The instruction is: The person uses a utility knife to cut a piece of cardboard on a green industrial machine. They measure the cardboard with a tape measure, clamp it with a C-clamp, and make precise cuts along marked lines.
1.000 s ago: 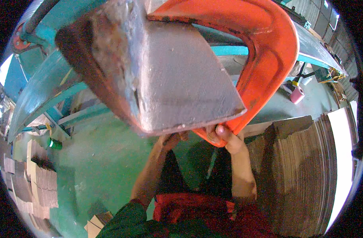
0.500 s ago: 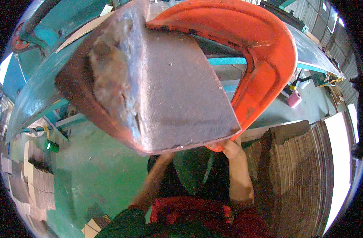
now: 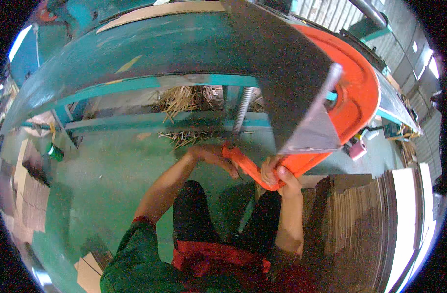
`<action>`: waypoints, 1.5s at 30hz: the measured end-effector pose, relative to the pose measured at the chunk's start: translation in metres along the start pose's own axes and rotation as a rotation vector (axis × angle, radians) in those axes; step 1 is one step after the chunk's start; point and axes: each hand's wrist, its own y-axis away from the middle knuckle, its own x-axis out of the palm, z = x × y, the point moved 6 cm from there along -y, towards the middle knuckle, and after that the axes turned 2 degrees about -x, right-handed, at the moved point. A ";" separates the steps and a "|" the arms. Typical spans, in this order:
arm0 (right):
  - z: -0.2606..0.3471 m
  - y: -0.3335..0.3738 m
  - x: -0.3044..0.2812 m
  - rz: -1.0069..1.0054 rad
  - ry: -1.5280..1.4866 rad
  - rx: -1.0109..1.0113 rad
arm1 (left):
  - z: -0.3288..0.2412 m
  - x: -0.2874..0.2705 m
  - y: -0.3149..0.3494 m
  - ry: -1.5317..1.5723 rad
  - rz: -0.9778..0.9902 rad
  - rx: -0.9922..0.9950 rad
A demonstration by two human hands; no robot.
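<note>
A large orange C-clamp (image 3: 358, 93) rises in front of me, partly behind a dark angled steel plate (image 3: 301, 73) at its upper jaw. Its threaded screw (image 3: 243, 110) runs up from the frame's lower end toward the plate. My right hand (image 3: 285, 179) is closed around the lower part of the orange frame, thumb on the near side. Beside the screw's lower end is my left hand (image 3: 214, 158), its fingers stretched down and to the right. A thin dark piece shows by the fingertips, too small to make out.
A teal workbench (image 3: 179, 44) curves across the far side, with thin wooden sticks (image 3: 189, 100) beneath it. Stacked cardboard sheets (image 3: 350, 219) stand close on my right, more cardboard (image 3: 32, 200) at the left. A pink roll (image 3: 358, 149) lies beyond the right stack.
The clamp and plate have swung to the right, uncovering the bench and screw. My left hand, hidden behind the plate before, now shows by the screw's lower end. My right hand still grips the frame.
</note>
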 end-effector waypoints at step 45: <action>-0.009 0.011 -0.017 -0.117 0.101 -0.038 | 0.019 0.012 -0.020 0.539 0.186 0.068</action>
